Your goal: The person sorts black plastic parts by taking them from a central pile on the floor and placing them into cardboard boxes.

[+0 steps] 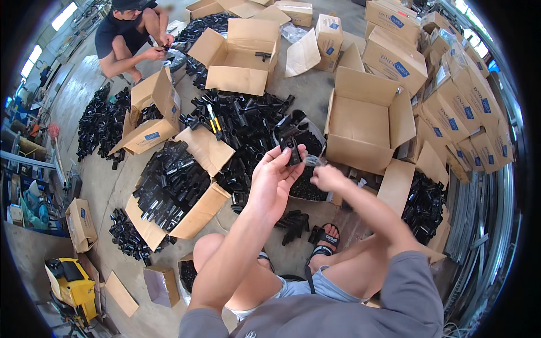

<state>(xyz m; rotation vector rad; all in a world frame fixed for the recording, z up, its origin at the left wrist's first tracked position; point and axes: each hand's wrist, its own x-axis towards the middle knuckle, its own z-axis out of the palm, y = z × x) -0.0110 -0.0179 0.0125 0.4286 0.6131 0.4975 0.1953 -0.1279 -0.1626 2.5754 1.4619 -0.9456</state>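
My left hand (273,183) is raised in the middle, its thumb and fingers closed round a black clamp-like part (290,151). Just right of it my right hand (330,178) is curled, its outline smeared by motion. A blurred greyish shape (313,161) shows at its fingertips; what it is I cannot make out. Below both hands stands an open container of small black pieces (307,188). A big heap of black tubular parts (248,121) spreads beyond my left hand, with a yellow-handled tool (214,122) lying on it.
Open cardboard boxes stand at the right (360,127) and far middle (239,62). A flattened-open carton (197,217) at left is full of black parts. Stacked closed boxes (451,107) line the right side. A co-worker (132,42) squats at far left, handling a part.
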